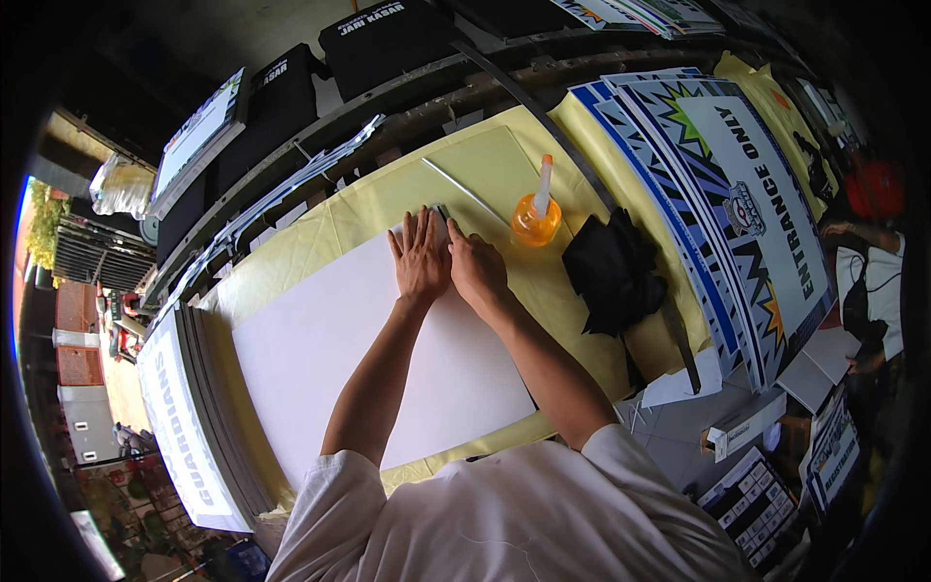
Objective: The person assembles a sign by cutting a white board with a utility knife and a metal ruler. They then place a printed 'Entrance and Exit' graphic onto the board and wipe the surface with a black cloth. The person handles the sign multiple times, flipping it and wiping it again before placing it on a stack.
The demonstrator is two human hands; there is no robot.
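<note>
A large white board (320, 330) lies on the yellow-covered table in front of me. My left hand (420, 257) rests flat near its far right corner, fingers spread, pressing on the surface. Close beside it, my right hand (475, 264) is curled with the index finger pointing at that corner. A small dark piece (441, 210) shows between the two hands at the board's edge; its kind is hard to make out. Just past the right hand stands a clear bottle (536, 221) of orange liquid with an orange-tipped nozzle. A thin pale rod (462, 188) lies beyond the hands.
Right of the bottle sits a crumpled black cloth (616, 272). Stacked printed boards (727, 194) lie farther right, and another stack (189, 417) stands at the left. A dark metal bar (533, 102) crosses the table's far side. A person (870, 296) is at the far right.
</note>
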